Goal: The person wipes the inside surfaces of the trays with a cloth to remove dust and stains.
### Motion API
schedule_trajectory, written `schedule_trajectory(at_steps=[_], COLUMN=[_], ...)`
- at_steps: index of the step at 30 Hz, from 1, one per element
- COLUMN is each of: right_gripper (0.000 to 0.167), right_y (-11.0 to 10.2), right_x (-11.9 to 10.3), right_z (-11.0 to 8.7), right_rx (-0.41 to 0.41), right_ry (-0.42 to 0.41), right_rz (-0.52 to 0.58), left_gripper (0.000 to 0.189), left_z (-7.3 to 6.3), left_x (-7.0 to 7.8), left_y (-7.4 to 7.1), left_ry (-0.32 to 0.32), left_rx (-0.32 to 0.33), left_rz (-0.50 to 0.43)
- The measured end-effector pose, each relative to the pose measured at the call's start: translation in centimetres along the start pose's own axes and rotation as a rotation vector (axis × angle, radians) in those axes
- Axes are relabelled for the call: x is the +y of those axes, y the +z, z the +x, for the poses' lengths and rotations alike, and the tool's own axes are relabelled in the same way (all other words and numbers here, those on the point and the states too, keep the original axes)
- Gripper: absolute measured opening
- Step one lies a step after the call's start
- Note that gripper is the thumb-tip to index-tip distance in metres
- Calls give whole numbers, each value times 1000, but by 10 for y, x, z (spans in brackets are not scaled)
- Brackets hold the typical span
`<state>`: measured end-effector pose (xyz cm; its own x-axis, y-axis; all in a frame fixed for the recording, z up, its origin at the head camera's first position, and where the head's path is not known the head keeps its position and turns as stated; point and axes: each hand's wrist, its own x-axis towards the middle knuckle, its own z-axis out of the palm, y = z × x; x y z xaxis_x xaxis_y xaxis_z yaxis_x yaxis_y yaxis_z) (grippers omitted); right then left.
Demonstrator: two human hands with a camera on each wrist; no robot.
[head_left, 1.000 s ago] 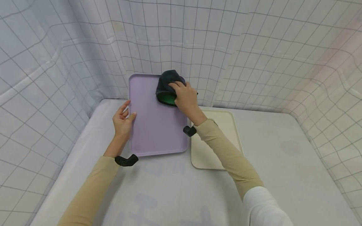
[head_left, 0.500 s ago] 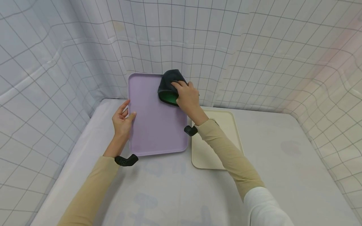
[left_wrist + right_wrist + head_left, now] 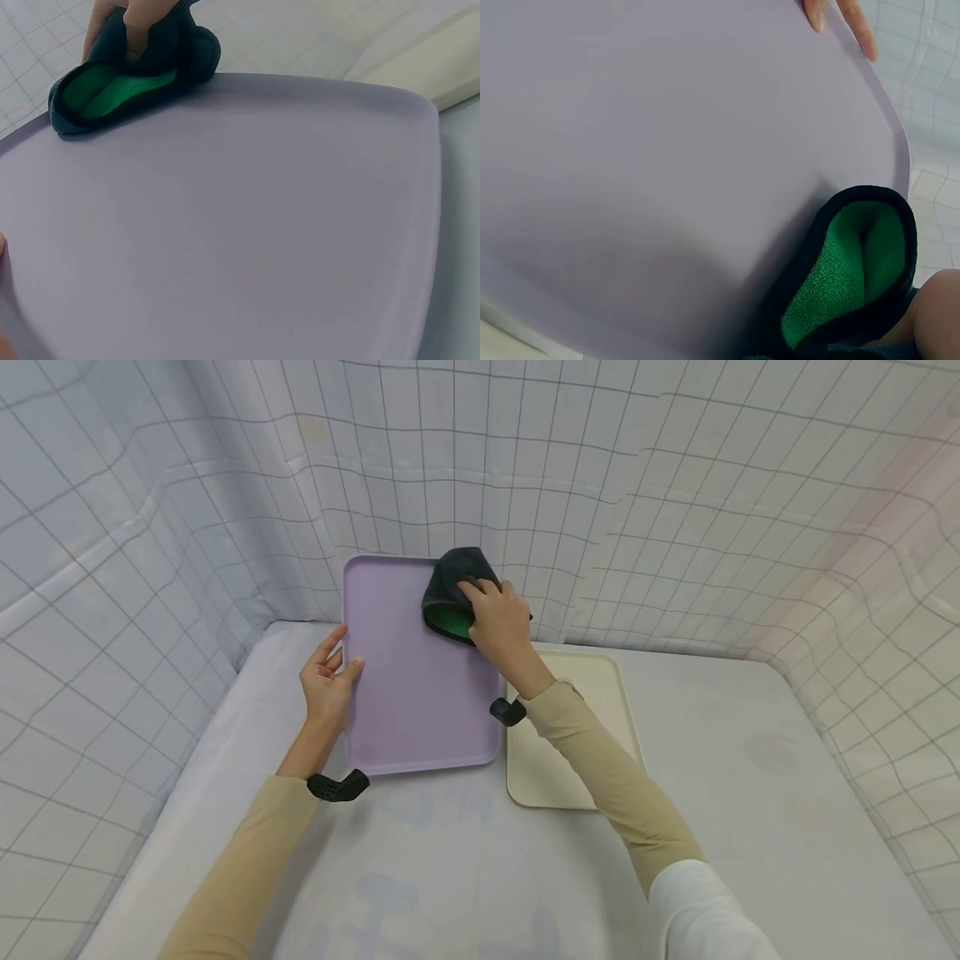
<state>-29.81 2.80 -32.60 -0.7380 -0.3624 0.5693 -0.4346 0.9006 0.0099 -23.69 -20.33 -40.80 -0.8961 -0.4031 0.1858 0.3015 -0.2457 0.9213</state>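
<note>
At nine o'clock, the left hand [image 3: 326, 689] grips the rim of the lilac tray [image 3: 412, 710], thumb in front. The tray looks stiff and light (smooth too, so it may slip); the rim seems the best hold. At the tray's one o'clock lies the dark, green-lined cloth [image 3: 456, 578], pinched in the right hand [image 3: 501, 625]. Soft and floppy, I'd judge, best held by its bunched folds. At four o'clock, a cream tray [image 3: 551, 768] rests on the tabletop [image 3: 720, 760].
</note>
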Motion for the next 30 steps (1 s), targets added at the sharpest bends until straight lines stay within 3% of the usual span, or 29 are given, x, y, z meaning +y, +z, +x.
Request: schedule_trajectory(at_steps=[13, 30], right_gripper=[52, 48], right_y=[4, 5], right_x=[-3, -22], right_z=[-5, -2], right_rx=[-12, 65], right_ry=[2, -42], right_rz=[-10, -7], left_gripper=[55, 55], left_z=[-2, 0], left_x=[-1, 2], left_y=[3, -1], left_ry=[-41, -109], left_rx=[7, -1], left_rz=[46, -8])
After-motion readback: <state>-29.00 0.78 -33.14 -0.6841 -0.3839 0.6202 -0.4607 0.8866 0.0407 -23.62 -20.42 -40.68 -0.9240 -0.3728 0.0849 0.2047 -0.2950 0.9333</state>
